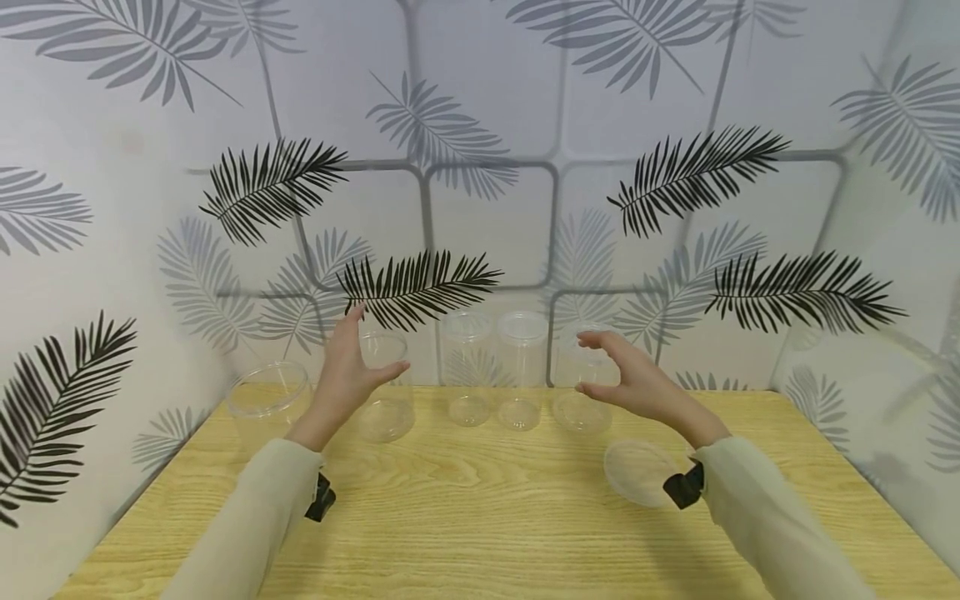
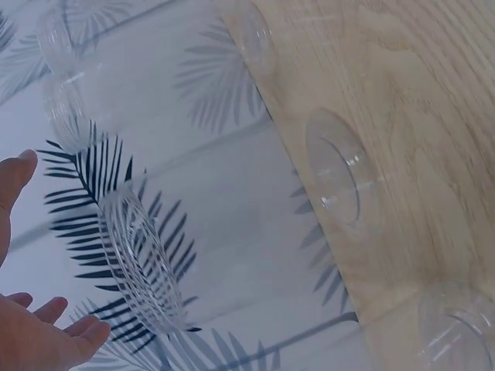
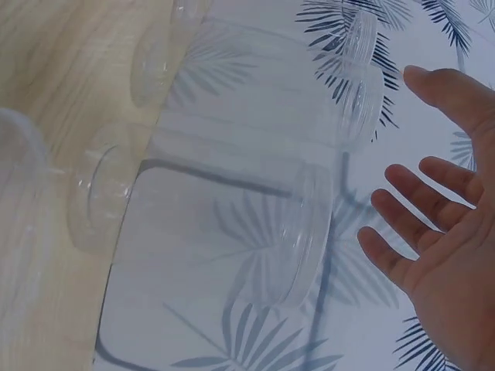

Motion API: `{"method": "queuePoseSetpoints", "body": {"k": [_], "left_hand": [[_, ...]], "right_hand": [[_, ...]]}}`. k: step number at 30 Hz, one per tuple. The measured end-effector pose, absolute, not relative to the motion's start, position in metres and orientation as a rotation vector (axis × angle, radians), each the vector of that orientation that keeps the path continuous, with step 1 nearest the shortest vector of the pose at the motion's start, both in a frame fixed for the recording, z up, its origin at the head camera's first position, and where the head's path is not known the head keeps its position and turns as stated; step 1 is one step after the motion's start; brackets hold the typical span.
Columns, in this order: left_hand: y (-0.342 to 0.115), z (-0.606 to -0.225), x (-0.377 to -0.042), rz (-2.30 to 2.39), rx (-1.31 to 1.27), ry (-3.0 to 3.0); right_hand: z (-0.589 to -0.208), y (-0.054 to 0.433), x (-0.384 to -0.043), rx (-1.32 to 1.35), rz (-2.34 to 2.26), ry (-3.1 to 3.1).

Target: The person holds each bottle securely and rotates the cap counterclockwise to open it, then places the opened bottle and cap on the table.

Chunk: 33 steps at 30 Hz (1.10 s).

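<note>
My left hand (image 1: 351, 371) is raised with thumb and fingers spread apart, holding nothing. Nearest to it stands a clear plastic jar (image 1: 388, 408), partly behind the fingers in the head view. On the other side my right hand (image 1: 637, 377) is likewise spread in a C shape, with nothing gripped. A clear jar with a lid (image 1: 581, 408) stands upright just beyond its fingertips. In the right wrist view that jar's lid (image 3: 305, 239) shows to the left of the fingers. The left wrist view shows the left jar's ridged rim (image 2: 143, 259) close beside the fingers.
Two slimmer lidded clear jars, one (image 1: 468, 367) beside the other (image 1: 521, 371), stand between the hands at the back. A wider open jar (image 1: 268, 410) is at the far left. A round clear lid (image 1: 637, 473) lies on the wooden table (image 1: 465, 533) below the right hand.
</note>
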<state>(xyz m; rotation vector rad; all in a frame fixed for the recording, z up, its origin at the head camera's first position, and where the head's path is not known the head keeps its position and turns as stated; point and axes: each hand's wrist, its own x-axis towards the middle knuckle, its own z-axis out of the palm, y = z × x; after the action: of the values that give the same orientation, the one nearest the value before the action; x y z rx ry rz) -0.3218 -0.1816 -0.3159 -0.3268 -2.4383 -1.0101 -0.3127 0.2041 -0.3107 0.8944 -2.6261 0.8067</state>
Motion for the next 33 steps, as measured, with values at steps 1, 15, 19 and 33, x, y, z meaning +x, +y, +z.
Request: {"method": "queuePoseSetpoints", "body": {"k": [1, 15, 19, 33], "left_hand": [[-0.179, -0.315, -0.321, -1.01, -0.346, -2.428], [-0.137, -0.333, -0.319, -1.034, -0.488, -2.397], [-0.126, -0.343, -0.321, -1.06, -0.479, -2.405], [-0.107, -0.366, -0.335, -1.267, -0.321, -2.481]], "right_hand": [[-0.309, 0.201, -0.314, 0.895, 0.801, -2.62], [-0.309, 0.153, -0.34, 0.92, 0.874, -2.525], [-0.309, 0.14, -0.346, 0.895, 0.887, -2.519], [-0.3, 0.105, -0.371, 0.85, 0.868, -2.521]]}}
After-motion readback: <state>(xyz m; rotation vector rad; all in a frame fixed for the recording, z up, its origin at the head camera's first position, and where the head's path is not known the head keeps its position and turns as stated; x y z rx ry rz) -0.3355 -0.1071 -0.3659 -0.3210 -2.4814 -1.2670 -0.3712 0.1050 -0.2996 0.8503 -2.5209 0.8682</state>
